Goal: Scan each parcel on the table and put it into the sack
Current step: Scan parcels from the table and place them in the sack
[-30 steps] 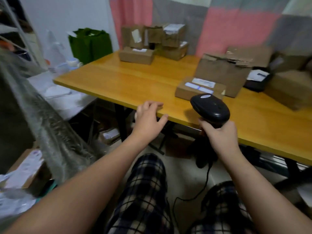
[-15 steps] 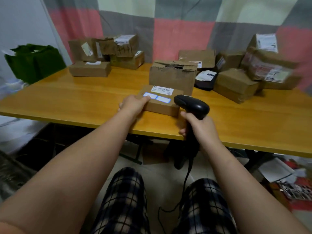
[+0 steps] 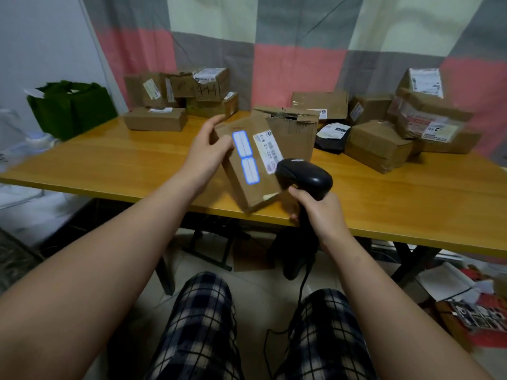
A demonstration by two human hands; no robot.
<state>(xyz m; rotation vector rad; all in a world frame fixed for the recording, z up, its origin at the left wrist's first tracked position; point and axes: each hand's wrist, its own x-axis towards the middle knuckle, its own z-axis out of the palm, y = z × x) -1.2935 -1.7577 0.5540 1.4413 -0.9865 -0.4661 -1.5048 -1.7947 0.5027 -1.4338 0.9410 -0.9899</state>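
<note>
My left hand (image 3: 206, 152) grips a flat brown cardboard parcel (image 3: 247, 185) by its left side and holds it tilted above the front edge of the wooden table (image 3: 115, 163). The parcel's top shows two blue-edged white labels and a printed shipping label. My right hand (image 3: 318, 212) is closed around the handle of a black barcode scanner (image 3: 304, 176), whose head sits just right of the parcel, close to the shipping label. A black cable hangs from the scanner. The sack is out of view.
Several cardboard parcels are stacked at the table's back left (image 3: 181, 100) and back right (image 3: 406, 127). A torn open box (image 3: 290, 133) stands behind the held parcel, a black pouch (image 3: 332, 138) beside it. A green bag (image 3: 68, 108) is at far left. Papers (image 3: 466, 303) litter the floor right.
My left hand took hold of the flat parcel, lifted it off the table and tilted it towards me. The scanner rose beside it. My view swung right, away from the plastic sack.
</note>
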